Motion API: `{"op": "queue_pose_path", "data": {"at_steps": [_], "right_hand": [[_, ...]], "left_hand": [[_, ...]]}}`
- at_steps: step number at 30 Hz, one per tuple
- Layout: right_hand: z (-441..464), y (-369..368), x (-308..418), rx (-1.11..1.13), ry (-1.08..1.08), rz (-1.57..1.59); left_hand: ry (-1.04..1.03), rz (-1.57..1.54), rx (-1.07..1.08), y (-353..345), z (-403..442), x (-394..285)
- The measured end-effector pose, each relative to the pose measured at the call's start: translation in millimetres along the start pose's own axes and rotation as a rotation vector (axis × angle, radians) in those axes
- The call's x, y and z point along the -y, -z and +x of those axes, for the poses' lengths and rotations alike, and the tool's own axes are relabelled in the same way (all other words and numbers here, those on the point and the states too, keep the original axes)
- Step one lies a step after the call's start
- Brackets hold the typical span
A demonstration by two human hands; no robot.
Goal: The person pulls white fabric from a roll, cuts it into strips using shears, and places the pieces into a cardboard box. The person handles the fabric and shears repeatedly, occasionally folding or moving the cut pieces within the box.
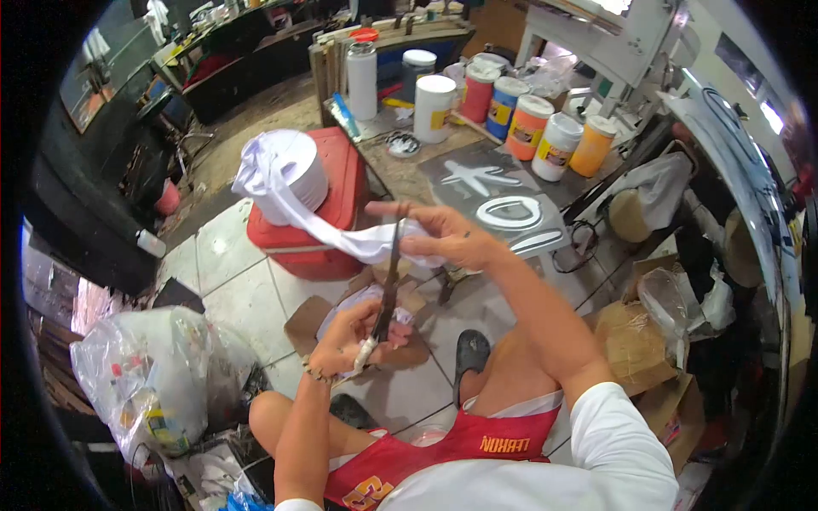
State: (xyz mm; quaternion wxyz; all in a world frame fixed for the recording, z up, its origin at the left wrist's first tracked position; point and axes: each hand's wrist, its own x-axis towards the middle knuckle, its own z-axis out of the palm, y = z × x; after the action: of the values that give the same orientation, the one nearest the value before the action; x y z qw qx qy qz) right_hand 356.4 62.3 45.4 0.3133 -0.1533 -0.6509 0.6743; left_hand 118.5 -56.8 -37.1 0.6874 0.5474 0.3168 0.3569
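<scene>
The left hand [348, 337] is gripping a long dark blade [388, 291] by its white-wrapped handle [365, 353]; the right hand [457, 239] is pinching a white fabric strip [361, 245], running from a white roll [296, 186] on a red plastic box [344, 162]. Better to be holding it taut, skin avoiding the edge.

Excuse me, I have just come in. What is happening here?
A person's left hand holds a long, dark, blade-like tool. The right hand holds a white strip, which leads back to a white roll on a red box. The tool crosses the strip in view; whether it is cutting, I cannot tell.
</scene>
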Motion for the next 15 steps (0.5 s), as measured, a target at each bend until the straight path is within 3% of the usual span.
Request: {"op": "queue_pose_path", "data": {"at_steps": [7, 8, 10, 14, 15], "right_hand": [[6, -6, -26, -0.006, -0.011, 0.107], [6, -7, -27, 0.055, -0.09, 0.12], [7, -8, -32, 0.122, -0.168, 0.128], [11, -4, -40, 0.115, -0.224, 0.029], [10, -2, -39, 0.086, -0.197, -0.008]], "left_hand": [[0.039, -0.163, -0.027, -3, -3, -8], [0.032, -0.165, -0.013, -4, -1, -5], [-0.142, -0.132, -0.041, -4, 1, 4], [-0.116, -0.058, -0.052, 3, 3, 15], [-0.02, -0.108, -0.052, 8, 2, 15]]}}
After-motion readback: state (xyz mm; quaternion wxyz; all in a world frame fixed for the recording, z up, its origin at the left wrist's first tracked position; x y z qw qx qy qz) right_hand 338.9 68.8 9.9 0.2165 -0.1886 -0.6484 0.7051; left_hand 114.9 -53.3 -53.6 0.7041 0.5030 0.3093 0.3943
